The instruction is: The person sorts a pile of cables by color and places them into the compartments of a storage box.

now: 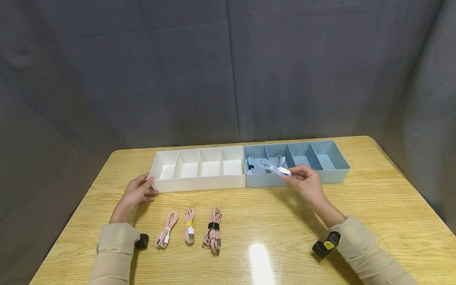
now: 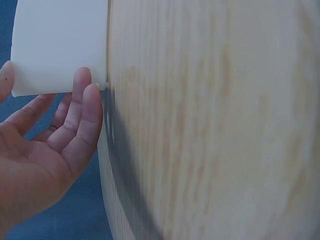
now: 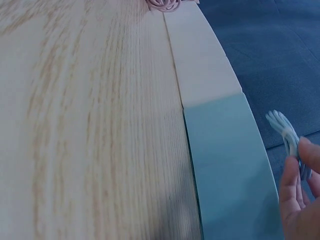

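My right hand (image 1: 308, 184) pinches a coiled pale blue USB cable (image 1: 272, 167) near its white plug, above the blue divided box (image 1: 299, 176). In the right wrist view, this cable (image 3: 285, 127) shows a band round its coil. Two more blue cables lie in the box's left compartments: one with a black tie (image 1: 251, 164), the other (image 1: 280, 161) partly hidden. My left hand (image 1: 137, 192) touches the left end of the white divided box (image 1: 203, 183). In the left wrist view, its relaxed fingers rest at the white box's corner (image 2: 60, 50).
Three pink cable bundles lie on the wooden table (image 1: 285, 245) in front of the white box: one with a pale tie (image 1: 167, 229), one with a yellow tie (image 1: 189, 225), a thicker one with a black strap (image 1: 213, 229). A dark curtain (image 1: 178, 79) hangs behind.
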A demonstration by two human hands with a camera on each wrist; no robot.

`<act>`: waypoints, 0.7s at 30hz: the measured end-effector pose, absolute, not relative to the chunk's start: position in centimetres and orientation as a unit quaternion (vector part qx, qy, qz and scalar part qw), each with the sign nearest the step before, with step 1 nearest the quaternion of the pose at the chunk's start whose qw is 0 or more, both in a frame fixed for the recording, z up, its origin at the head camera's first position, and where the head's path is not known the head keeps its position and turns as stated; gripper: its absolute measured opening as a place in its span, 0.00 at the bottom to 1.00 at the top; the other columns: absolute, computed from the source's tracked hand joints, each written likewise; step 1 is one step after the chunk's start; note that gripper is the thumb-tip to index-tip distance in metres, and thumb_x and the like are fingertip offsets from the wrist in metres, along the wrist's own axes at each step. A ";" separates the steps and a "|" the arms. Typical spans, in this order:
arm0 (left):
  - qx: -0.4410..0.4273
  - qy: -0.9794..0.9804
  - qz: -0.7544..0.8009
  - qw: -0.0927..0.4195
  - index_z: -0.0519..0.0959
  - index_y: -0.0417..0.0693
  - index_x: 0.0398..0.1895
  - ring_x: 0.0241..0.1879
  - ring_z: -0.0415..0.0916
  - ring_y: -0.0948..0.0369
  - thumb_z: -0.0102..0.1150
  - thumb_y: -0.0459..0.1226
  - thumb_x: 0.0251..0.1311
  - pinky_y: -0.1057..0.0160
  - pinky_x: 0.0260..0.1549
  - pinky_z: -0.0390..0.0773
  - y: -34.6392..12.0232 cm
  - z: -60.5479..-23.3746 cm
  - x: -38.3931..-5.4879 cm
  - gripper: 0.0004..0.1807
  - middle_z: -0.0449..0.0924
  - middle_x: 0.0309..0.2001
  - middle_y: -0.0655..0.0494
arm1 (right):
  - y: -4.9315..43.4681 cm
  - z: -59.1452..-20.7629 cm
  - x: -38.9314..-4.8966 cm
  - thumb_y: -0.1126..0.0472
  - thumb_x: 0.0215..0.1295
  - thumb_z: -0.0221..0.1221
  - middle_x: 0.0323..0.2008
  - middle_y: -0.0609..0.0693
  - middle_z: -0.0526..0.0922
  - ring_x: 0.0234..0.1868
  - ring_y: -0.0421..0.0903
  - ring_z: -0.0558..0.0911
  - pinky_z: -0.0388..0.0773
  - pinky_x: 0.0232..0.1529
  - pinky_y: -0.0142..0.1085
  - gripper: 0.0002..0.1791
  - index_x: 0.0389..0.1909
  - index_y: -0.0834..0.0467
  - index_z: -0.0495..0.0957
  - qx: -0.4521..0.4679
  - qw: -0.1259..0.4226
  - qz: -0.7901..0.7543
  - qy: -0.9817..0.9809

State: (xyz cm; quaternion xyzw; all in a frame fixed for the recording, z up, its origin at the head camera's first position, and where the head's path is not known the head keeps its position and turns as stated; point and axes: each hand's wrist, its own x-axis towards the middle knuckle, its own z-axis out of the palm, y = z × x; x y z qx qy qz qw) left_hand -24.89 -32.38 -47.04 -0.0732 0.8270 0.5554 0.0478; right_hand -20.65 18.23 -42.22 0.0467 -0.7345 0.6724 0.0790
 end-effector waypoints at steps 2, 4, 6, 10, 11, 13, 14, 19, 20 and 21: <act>-0.074 0.827 0.555 0.048 0.53 0.39 0.68 0.30 0.78 0.64 0.47 0.57 0.61 0.61 0.28 0.81 -32.3 -47.0 -24.9 0.41 0.67 0.48 0.37 | 18.3 -42.2 -20.7 0.74 0.51 0.63 0.25 0.40 0.79 0.27 0.34 0.79 0.80 0.29 0.31 0.12 0.35 0.73 0.72 0.039 0.096 0.673 -0.732; -0.076 0.830 0.551 0.046 0.53 0.39 0.68 0.31 0.78 0.63 0.46 0.57 0.61 0.61 0.28 0.81 -32.3 -47.0 -24.9 0.41 0.67 0.49 0.37 | 18.4 -42.1 -20.8 0.74 0.51 0.63 0.24 0.39 0.78 0.27 0.34 0.79 0.79 0.29 0.29 0.12 0.35 0.74 0.71 0.030 0.111 0.671 -0.732; -0.078 0.834 0.545 0.043 0.53 0.40 0.68 0.31 0.78 0.62 0.46 0.58 0.60 0.61 0.29 0.81 -32.3 -47.1 -24.9 0.42 0.67 0.49 0.38 | 18.6 -42.0 -20.9 0.74 0.51 0.64 0.24 0.39 0.78 0.26 0.34 0.79 0.79 0.29 0.28 0.13 0.35 0.74 0.71 0.017 0.123 0.669 -0.733; -0.073 0.841 0.535 0.040 0.53 0.39 0.68 0.32 0.78 0.61 0.45 0.60 0.59 0.60 0.29 0.81 -32.3 -47.4 -24.9 0.43 0.67 0.49 0.38 | 19.0 -41.9 -21.1 0.71 0.51 0.65 0.24 0.39 0.77 0.26 0.34 0.78 0.78 0.28 0.27 0.15 0.35 0.73 0.71 -0.012 0.136 0.662 -0.737; -0.072 0.841 0.535 0.040 0.53 0.39 0.68 0.32 0.78 0.61 0.45 0.60 0.59 0.60 0.29 0.81 -32.3 -47.3 -24.9 0.43 0.67 0.49 0.38 | 19.1 -41.9 -21.1 0.71 0.50 0.65 0.24 0.39 0.77 0.26 0.34 0.78 0.78 0.29 0.27 0.15 0.35 0.73 0.70 -0.018 0.138 0.661 -0.738; -0.069 0.841 0.536 0.040 0.52 0.38 0.68 0.32 0.78 0.63 0.45 0.60 0.59 0.61 0.29 0.81 -32.2 -47.1 -24.7 0.43 0.67 0.49 0.37 | 19.4 -41.8 -21.3 0.71 0.50 0.65 0.24 0.39 0.77 0.26 0.33 0.78 0.78 0.28 0.27 0.15 0.34 0.72 0.71 -0.030 0.146 0.655 -0.741; -0.067 0.840 0.537 0.041 0.52 0.38 0.68 0.31 0.78 0.64 0.45 0.59 0.60 0.61 0.29 0.81 -32.1 -46.8 -24.5 0.43 0.67 0.49 0.37 | 19.5 -41.8 -21.4 0.70 0.50 0.66 0.24 0.39 0.77 0.26 0.33 0.78 0.78 0.28 0.27 0.14 0.34 0.72 0.71 -0.035 0.151 0.651 -0.744; -0.065 0.834 0.546 0.051 0.52 0.35 0.68 0.30 0.77 0.67 0.45 0.56 0.63 0.64 0.29 0.80 -30.7 -44.2 -22.9 0.41 0.69 0.46 0.40 | 20.2 -41.5 -21.7 0.70 0.49 0.67 0.21 0.38 0.77 0.22 0.32 0.78 0.78 0.26 0.27 0.13 0.32 0.69 0.72 -0.054 0.173 0.629 -0.756; -0.063 0.834 0.546 0.053 0.52 0.34 0.67 0.30 0.77 0.67 0.44 0.55 0.63 0.64 0.30 0.80 -30.4 -43.7 -22.6 0.41 0.69 0.45 0.39 | 20.3 -41.4 -21.7 0.70 0.49 0.67 0.21 0.38 0.77 0.22 0.32 0.78 0.78 0.26 0.28 0.13 0.31 0.68 0.72 -0.059 0.174 0.627 -0.757; -0.064 0.832 0.549 0.053 0.52 0.33 0.67 0.30 0.78 0.67 0.45 0.55 0.63 0.64 0.29 0.80 -30.3 -43.5 -22.5 0.41 0.69 0.45 0.40 | 20.5 -41.3 -21.8 0.69 0.49 0.67 0.20 0.38 0.77 0.21 0.32 0.78 0.78 0.26 0.28 0.13 0.31 0.67 0.73 -0.064 0.175 0.625 -0.758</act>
